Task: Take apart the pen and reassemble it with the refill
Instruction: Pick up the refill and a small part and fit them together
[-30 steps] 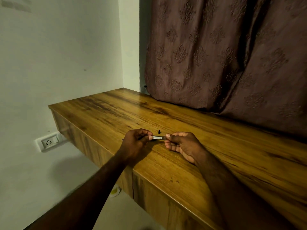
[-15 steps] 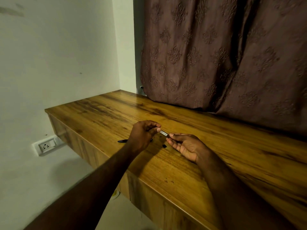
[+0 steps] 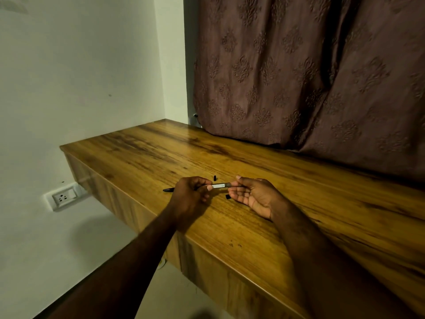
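A thin pen barrel point(image 3: 219, 185) with a pale label lies level between my two hands, just above the wooden desk point(image 3: 287, 203). My left hand point(image 3: 189, 195) pinches its left part, and a dark pointed end point(image 3: 167, 189) sticks out past that hand to the left. My right hand point(image 3: 255, 196) holds the barrel's right end with fingertips, palm turned up. Two small black pen parts rest on the desk: one point(image 3: 215, 178) just behind the barrel, one point(image 3: 228, 196) under it near my right palm.
A brown patterned curtain point(image 3: 299, 77) hangs down to the desk's back edge. A white wall with a socket point(image 3: 63, 197) stands to the left. The desk's front edge runs diagonally below my forearms.
The barrel was tilted half a second ago and now lies level. My right hand has closed its fingertips on the right end. The camera has shifted slightly.
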